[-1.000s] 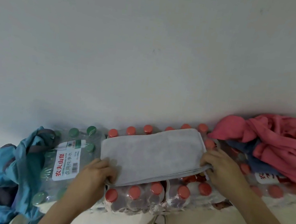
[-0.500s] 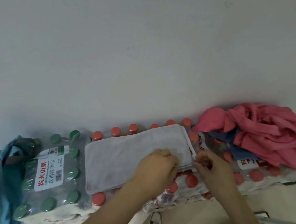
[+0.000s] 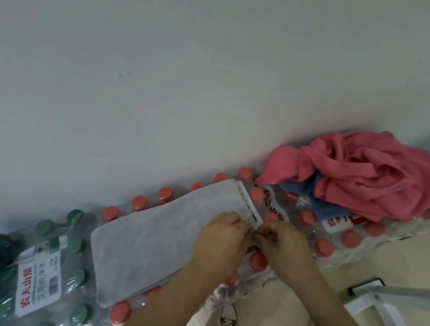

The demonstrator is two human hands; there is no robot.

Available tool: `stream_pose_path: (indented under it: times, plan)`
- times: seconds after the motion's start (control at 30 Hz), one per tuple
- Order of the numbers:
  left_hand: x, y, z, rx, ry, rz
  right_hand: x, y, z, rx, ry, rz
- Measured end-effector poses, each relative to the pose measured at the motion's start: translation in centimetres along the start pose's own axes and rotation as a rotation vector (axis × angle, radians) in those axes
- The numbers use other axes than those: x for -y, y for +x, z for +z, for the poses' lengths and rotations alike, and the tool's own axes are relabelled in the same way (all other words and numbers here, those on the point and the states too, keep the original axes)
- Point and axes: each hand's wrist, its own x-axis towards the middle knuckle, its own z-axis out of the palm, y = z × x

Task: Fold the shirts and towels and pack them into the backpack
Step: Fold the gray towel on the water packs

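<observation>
From my head, the one wide camera tilts down, close over the bottle packs (image 3: 324, 247) set against the white wall (image 3: 164, 78).

A plain, pale grey-white wall (image 3: 192, 67) fills the view from 9 through 12 to 3 o'clock, with faint scuff marks (image 3: 125, 75) at 10 o'clock and more at 2 o'clock. A beige floor (image 3: 397, 261) shows at 4 o'clock, where a white metal frame (image 3: 412, 292) stands on a black foot (image 3: 364, 284). The light is dim and even.
</observation>
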Motion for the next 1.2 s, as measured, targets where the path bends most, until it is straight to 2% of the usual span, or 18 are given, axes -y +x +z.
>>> stream_pose_path:
  times: [0.1, 0.27, 0.4, 0.53, 0.73, 0.93, 1.03, 1.2]
  plan:
    - [-0.3, -0.4, 0.4, 0.040, 0.145, 0.095, -0.1, 0.3, 0.0, 0.001, 0.026, 0.011]
    - [-0.4, -0.6, 0.7, 0.053, 0.238, 0.221, 0.3, 0.8, -0.8, 0.064, 0.086, 0.073]
    - [-0.9, -1.1, 0.4, 0.110, 0.343, 0.294, 1.1, 1.6, -1.1, 0.101, 0.002, 0.134]
    - [-1.0, -1.2, 0.3, 0.163, 0.326, 0.228, 2.1, 2.2, -1.5, 0.110, -0.102, 0.169]
    - [-2.3, -0.9, 0.4, 0.209, 0.310, 0.142, 3.7, 4.3, -1.6, 0.139, -0.085, 0.111]
    - [-2.6, -0.2, 1.0, 0.154, 0.334, 0.071, 4.3, 7.4, -0.7, 0.251, -0.051, 0.152]
    - [-2.7, 0.8, 1.5, 0.203, 0.344, 0.018, 4.9, 8.7, -1.1, 0.330, -0.060, 0.152]
    - [-2.0, 0.9, 0.9, 0.156, 0.160, -0.035, 5.4, 9.7, -1.4, 0.347, -0.114, 0.145]
